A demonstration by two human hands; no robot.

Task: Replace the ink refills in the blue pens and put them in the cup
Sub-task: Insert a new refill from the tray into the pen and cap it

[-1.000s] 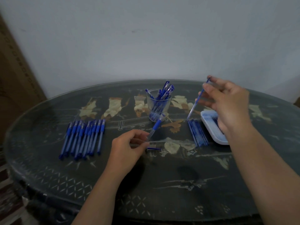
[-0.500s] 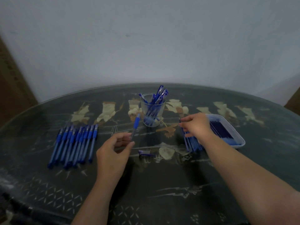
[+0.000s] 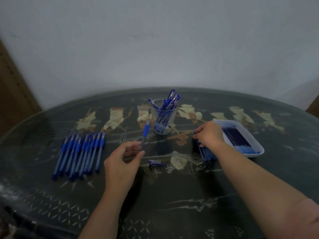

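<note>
One pen [image 3: 145,133] pinched by left hand [image 3: 120,163] fingers | right hand [image 3: 209,135] fingers curled on refills [image 3: 206,155] | one cup [image 3: 164,121]

Plain pale grey wall [image 3: 155,40] fills 12 o'clock, faint smudge near centre. Dark oval table [image 3: 172,213], glass-topped, spans lower half. Pale leaf-like inlay along its far side, white lattice pattern near 7 o'clock edge. Brown board [image 3: 13,94] at 9 o'clock. Brown corner [image 3: 313,107] at 3 o'clock. Light dim, even.
</note>
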